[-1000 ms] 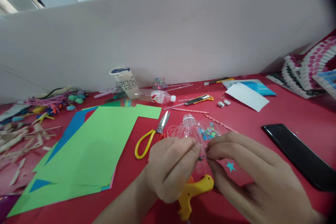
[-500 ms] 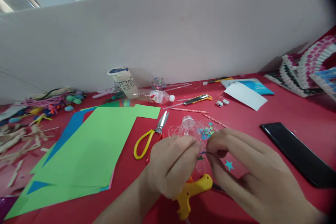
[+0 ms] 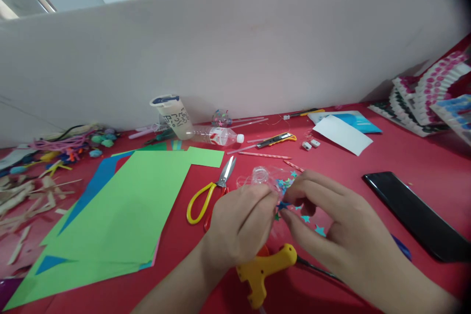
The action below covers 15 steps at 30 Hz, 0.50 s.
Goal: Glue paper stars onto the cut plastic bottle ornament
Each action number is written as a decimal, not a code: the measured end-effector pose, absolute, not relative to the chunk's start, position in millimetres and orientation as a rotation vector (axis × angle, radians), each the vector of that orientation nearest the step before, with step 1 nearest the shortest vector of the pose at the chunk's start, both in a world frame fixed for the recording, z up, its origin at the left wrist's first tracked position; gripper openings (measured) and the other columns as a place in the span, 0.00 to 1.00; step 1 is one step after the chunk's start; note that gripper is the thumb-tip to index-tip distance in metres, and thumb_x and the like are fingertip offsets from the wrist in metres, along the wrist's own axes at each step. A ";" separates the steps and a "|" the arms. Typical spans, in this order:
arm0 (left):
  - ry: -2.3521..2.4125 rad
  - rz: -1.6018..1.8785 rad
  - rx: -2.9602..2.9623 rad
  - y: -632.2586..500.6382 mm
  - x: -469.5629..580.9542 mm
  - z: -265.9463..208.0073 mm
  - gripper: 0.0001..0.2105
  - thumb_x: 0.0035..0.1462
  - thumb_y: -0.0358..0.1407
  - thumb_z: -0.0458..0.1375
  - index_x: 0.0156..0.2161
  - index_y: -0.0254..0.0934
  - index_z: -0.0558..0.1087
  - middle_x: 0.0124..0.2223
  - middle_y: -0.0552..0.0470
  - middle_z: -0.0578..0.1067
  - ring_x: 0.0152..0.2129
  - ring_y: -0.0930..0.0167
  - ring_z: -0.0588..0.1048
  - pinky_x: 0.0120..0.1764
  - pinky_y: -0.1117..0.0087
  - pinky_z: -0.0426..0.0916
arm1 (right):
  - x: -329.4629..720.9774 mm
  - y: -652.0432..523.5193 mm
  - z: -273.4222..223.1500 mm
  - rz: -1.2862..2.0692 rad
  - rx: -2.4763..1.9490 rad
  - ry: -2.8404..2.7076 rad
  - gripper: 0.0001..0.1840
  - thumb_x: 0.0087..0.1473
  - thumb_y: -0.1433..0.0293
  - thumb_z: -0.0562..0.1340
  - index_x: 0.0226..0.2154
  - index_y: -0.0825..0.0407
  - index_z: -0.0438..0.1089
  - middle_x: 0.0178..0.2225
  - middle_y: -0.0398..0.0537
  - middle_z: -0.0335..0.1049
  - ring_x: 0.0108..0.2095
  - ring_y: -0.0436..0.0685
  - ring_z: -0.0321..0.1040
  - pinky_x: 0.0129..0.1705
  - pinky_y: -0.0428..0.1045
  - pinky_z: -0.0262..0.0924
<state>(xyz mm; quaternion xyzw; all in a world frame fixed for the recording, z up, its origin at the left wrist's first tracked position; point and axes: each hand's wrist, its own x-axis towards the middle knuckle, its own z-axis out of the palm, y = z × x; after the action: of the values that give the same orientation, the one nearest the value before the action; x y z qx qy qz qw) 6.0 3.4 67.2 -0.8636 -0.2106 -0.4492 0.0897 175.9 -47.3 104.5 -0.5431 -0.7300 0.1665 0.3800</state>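
Observation:
My left hand is closed around part of a clear plastic bottle top with thin cut strips, its neck showing above my knuckles. Between the thumb and fingertips of my right hand is a small dark blue star, close beside my left fingers. Several shiny star sequins lie under and around my right hand. Below my hands rests a yellow glue gun, its cord running right beneath my right wrist. My left fingertips are mostly hidden.
Scissors and green paper sheets lie left. Behind are a clear bottle, a tilted cup and a box cutter. A black phone lies right. A white partition borders the red table.
My right hand has moved a little left, bringing the blue star against the strips by my left hand. The bottle neck has tipped, showing its opening more. More loose stars show.

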 end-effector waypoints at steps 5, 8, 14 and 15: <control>-0.643 -1.344 -2.575 3.7 7.3 67.1 0.09 0.54 0.25 0.56 0.41 0.32 0.71 0.37 0.46 0.77 0.34 0.70 0.76 0.35 0.72 0.73 | 176.0 -39.7 104.6 0.699 -1.386 -1.766 0.07 0.46 0.79 0.57 0.24 0.51 0.64 0.21 0.38 0.60 0.22 0.47 0.58 0.22 0.43 0.57; -0.658 -1.353 -2.581 3.6 7.9 65.4 0.09 0.54 0.25 0.56 0.41 0.31 0.71 0.37 0.46 0.77 0.34 0.70 0.76 0.36 0.71 0.73 | 175.6 -36.7 105.9 0.778 -1.395 -1.706 0.07 0.46 0.78 0.57 0.24 0.51 0.66 0.21 0.38 0.61 0.22 0.47 0.58 0.22 0.42 0.56; -0.675 -1.364 -2.584 2.5 8.2 65.1 0.09 0.52 0.24 0.58 0.41 0.31 0.72 0.37 0.46 0.77 0.35 0.70 0.76 0.38 0.71 0.73 | 174.8 -35.1 107.8 0.817 -1.383 -1.704 0.08 0.47 0.78 0.57 0.22 0.51 0.66 0.21 0.38 0.62 0.23 0.47 0.58 0.24 0.43 0.55; -0.686 -1.367 -2.585 2.4 8.3 65.5 0.09 0.52 0.24 0.58 0.40 0.31 0.72 0.37 0.46 0.77 0.35 0.70 0.76 0.38 0.71 0.74 | 174.5 -35.3 108.1 0.818 -1.377 -1.702 0.08 0.47 0.78 0.57 0.22 0.51 0.66 0.21 0.38 0.62 0.23 0.47 0.58 0.24 0.43 0.54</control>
<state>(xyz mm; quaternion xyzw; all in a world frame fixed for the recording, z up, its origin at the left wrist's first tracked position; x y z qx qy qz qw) 8.3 2.4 65.5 -0.8587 -0.2280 -0.4539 0.0688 174.5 -35.3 108.1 -0.5420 -0.6702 0.3220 0.3915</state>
